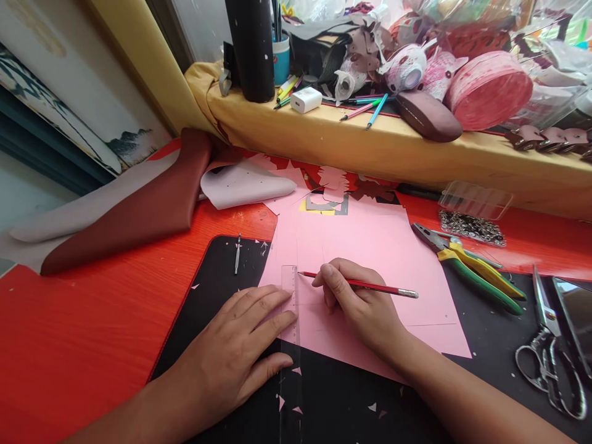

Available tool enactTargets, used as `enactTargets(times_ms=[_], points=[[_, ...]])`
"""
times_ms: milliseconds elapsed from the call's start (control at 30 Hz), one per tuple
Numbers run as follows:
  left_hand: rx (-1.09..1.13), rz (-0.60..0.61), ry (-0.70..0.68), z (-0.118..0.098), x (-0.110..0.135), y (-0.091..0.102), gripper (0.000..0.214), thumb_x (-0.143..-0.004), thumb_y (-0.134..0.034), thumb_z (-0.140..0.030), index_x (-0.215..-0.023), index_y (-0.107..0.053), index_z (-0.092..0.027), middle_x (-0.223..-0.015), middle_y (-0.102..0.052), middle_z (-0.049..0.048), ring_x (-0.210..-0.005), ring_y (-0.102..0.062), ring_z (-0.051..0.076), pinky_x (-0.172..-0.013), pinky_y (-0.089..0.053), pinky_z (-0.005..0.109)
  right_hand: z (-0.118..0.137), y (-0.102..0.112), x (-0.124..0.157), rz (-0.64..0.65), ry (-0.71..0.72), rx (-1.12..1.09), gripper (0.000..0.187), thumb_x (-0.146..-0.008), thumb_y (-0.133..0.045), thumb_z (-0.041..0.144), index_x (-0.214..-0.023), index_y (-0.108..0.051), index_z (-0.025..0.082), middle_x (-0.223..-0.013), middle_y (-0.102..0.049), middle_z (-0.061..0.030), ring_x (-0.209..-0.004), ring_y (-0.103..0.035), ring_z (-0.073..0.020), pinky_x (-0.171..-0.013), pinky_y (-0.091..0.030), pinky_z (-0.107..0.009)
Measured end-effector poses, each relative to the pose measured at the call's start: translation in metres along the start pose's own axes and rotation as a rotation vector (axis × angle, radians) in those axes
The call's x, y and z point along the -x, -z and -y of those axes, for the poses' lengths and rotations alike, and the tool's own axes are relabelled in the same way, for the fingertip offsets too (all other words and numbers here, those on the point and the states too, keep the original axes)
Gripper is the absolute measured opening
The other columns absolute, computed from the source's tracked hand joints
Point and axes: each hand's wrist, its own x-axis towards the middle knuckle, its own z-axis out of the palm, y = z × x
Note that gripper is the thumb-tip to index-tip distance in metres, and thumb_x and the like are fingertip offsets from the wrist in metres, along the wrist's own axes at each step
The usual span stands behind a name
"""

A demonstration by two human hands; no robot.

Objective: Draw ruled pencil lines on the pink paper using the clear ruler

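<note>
A sheet of pink paper (pixel 370 234) lies on a black mat (pixel 208 290). Across the paper's left part and down over the mat runs a clear ruler (pixel 290 280). My left hand (pixel 250 342) rests flat with its fingers stretched out, their tips on the ruler. A red pencil (pixel 377 286) is pinched in my right hand (pixel 356 296); its point meets the paper just right of the ruler's upper end. Thin drawn lines show on the paper. Small pink scraps (pixel 296 371) are scattered near the ruler's lower part.
Pliers (pixel 481 271), scissors (pixel 548 345) and a phone (pixel 576 314) lie at the right. Behind the pliers sits a clear box of small metal parts (pixel 472 225). Rolled brown leather-like material (pixel 134 209) occupies the left. A cluttered ledge (pixel 324 135) runs along the back.
</note>
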Motion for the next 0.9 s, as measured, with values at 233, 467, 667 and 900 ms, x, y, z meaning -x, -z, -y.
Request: enactTargets(times_ms=[233,467,667,900], points=[[0.013,0.003,0.004,-0.0002,-0.0002,0.0008,0.034,-0.113,-0.059,-0.035,-0.144,-0.064,-0.024,-0.156,-0.065,0.0117,-0.146,-0.058,0.032,-0.123,-0.048,0.052,0.0027,0.0,-0.0003,0.002,-0.006,0.005,0.048,-0.113,-0.058,0.057,-0.083,-0.074,0.022,-0.059,-0.061,0.002,-0.055,-0.057,-0.0161,-0.064,-0.049,-0.032],[0.005,0.031,-0.007,0.0005,0.0002,0.0018,0.036,-0.114,-0.059,-0.036,-0.147,-0.062,-0.024,-0.158,-0.063,0.0114,-0.149,-0.055,0.031,-0.124,-0.046,0.051,0.0018,-0.0003,-0.0005,0.008,-0.002,0.012,0.046,-0.114,-0.058,0.053,-0.083,-0.073,0.022,-0.059,-0.061,0.0022,-0.056,-0.057,-0.0159,-0.065,-0.049,-0.032],[0.016,0.003,0.016,-0.0009,0.0013,-0.0024,0.034,-0.114,-0.057,-0.035,-0.146,-0.063,-0.024,-0.158,-0.063,0.0107,-0.149,-0.054,0.03,-0.126,-0.045,0.05,0.0008,-0.0008,-0.0007,0.006,0.003,0.017,0.045,-0.114,-0.057,0.051,-0.084,-0.073,0.022,-0.059,-0.06,0.0024,-0.055,-0.057,-0.0158,-0.066,-0.05,-0.032],[0.02,0.011,0.031,-0.0018,0.0009,-0.0015,0.035,-0.113,-0.059,-0.035,-0.146,-0.063,-0.024,-0.158,-0.063,0.0107,-0.149,-0.055,0.03,-0.126,-0.045,0.05,0.0028,-0.0009,-0.0016,0.0,-0.003,0.026,0.047,-0.113,-0.058,0.054,-0.082,-0.073,0.023,-0.058,-0.06,0.002,-0.055,-0.057,-0.0164,-0.065,-0.049,-0.033]])
